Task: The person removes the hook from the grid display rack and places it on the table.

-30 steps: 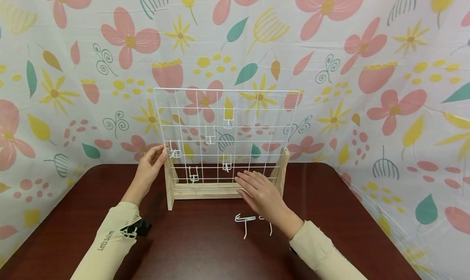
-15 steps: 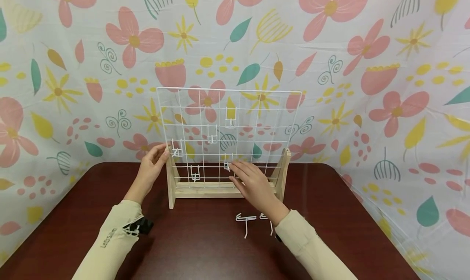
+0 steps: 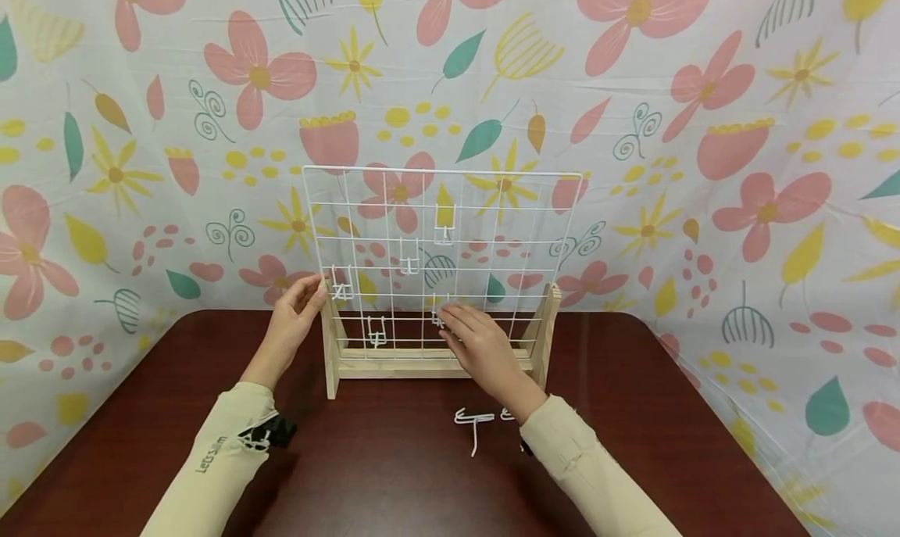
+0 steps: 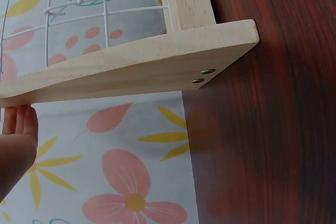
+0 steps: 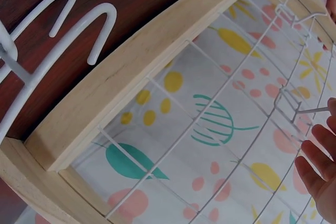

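Observation:
In the head view, a white wire grid panel point(image 3: 464, 270) stands in a pale wooden stand point(image 3: 404, 370). My left hand point(image 3: 290, 326) grips the top of the stand's left upright point(image 4: 142, 61), its fingertips partly hidden behind the wood. My right hand point(image 3: 485, 349) is at a white wire hook point(image 3: 436, 309) hung low on the middle of the grid, fingertips and thumb round its prong. The right wrist view shows that hook's prong point(image 5: 312, 110) running to a fingertip. Several more hooks hang on the grid, such as a high hook point(image 3: 444, 234) and a left hook point(image 3: 341, 290).
Two loose hooks lie on the dark red-brown table point(image 3: 366, 459) in front of the stand: a left one point(image 3: 474, 420) and a right one point(image 3: 508, 414), partly hidden by my right wrist. Behind the table hangs a white curtain point(image 3: 176, 37) with printed flowers.
My right hand has moved left and slightly up from the grid's lower right to the low middle hook. The left hand stays on the upright; the view has shifted slightly.

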### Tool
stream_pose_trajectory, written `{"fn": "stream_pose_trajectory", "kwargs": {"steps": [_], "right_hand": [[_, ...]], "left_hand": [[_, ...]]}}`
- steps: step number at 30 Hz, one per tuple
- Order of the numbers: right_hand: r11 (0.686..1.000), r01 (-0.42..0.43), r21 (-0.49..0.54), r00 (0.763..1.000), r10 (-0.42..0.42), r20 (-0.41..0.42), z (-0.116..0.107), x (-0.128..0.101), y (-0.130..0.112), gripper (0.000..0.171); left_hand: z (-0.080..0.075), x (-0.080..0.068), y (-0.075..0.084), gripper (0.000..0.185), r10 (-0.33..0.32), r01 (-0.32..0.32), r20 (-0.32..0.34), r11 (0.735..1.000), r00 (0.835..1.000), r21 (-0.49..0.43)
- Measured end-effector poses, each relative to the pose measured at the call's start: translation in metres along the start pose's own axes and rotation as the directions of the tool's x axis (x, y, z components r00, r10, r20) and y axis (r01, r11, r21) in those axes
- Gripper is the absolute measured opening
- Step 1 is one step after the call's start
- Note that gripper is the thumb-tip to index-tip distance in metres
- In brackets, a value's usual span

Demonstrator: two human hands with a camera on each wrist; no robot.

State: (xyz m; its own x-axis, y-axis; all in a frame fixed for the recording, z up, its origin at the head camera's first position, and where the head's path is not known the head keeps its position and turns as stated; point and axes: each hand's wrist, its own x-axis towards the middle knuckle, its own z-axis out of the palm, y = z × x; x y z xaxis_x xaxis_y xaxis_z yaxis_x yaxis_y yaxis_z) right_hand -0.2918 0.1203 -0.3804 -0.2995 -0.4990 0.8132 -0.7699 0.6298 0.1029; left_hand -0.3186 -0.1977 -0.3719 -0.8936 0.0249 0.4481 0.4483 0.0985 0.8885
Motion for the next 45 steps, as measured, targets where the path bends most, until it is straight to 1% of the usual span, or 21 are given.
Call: {"fn": "stream_pose_trajectory", "kwargs": {"steps": [3,9,16,21,26,31,33,35,36,38,45], "right_hand": [[1.000,-0.006,0.005,1.000,0.006,-0.008,0.002,0.000,0.000,0.033],[1.000,-0.025,0.018,1.000,0.025,-0.008,0.003,0.002,-0.001,0.030],[1.000,-0.017,0.016,1.000,0.017,-0.019,0.005,0.003,0.001,0.033],[0.999,-0.008,0.043,1.000,0.010,-0.025,0.006,0.002,0.001,0.030],[0.999,-0.016,0.050,1.000,0.016,-0.010,0.006,0.003,0.001,0.026],[0.998,-0.018,0.054,1.000,0.018,0.000,0.007,0.003,0.001,0.024],[0.999,-0.011,0.052,1.000,0.012,-0.005,0.008,0.003,0.001,0.024],[0.999,-0.009,0.050,1.000,0.009,-0.013,0.007,0.005,0.001,0.023],[0.999,-0.007,0.048,1.000,0.008,-0.017,0.007,0.005,0.001,0.023],[0.999,-0.003,0.046,1.000,0.004,-0.026,0.006,0.006,0.001,0.022],[0.999,0.006,0.045,0.999,-0.004,-0.044,0.006,0.008,0.001,0.024]], "left_hand": [[0.000,0.000,-0.001,0.042,-0.005,0.005,0.006,1.000,1.000,-0.001],[0.001,0.000,-0.001,0.041,-0.005,0.005,-0.004,1.000,1.000,0.009],[0.002,0.001,-0.001,0.042,-0.002,0.002,-0.004,1.000,1.000,0.008],[0.001,0.000,-0.002,0.042,-0.003,0.003,-0.006,1.000,1.000,0.002],[0.000,0.001,-0.002,0.043,-0.002,0.002,0.005,1.000,1.000,-0.001],[0.003,-0.003,0.013,0.042,-0.020,0.021,0.013,1.000,1.000,-0.001],[0.003,-0.004,0.014,0.041,-0.031,0.031,0.011,1.000,0.999,-0.003],[0.001,-0.001,0.008,0.041,-0.026,0.026,0.008,1.000,1.000,-0.003],[0.001,-0.001,0.008,0.041,-0.024,0.024,0.008,1.000,1.000,-0.004],[0.000,0.002,0.000,0.040,-0.019,0.019,0.004,1.000,1.000,-0.007],[0.000,0.001,-0.001,0.043,-0.011,0.011,0.011,1.000,1.000,0.011]]}}
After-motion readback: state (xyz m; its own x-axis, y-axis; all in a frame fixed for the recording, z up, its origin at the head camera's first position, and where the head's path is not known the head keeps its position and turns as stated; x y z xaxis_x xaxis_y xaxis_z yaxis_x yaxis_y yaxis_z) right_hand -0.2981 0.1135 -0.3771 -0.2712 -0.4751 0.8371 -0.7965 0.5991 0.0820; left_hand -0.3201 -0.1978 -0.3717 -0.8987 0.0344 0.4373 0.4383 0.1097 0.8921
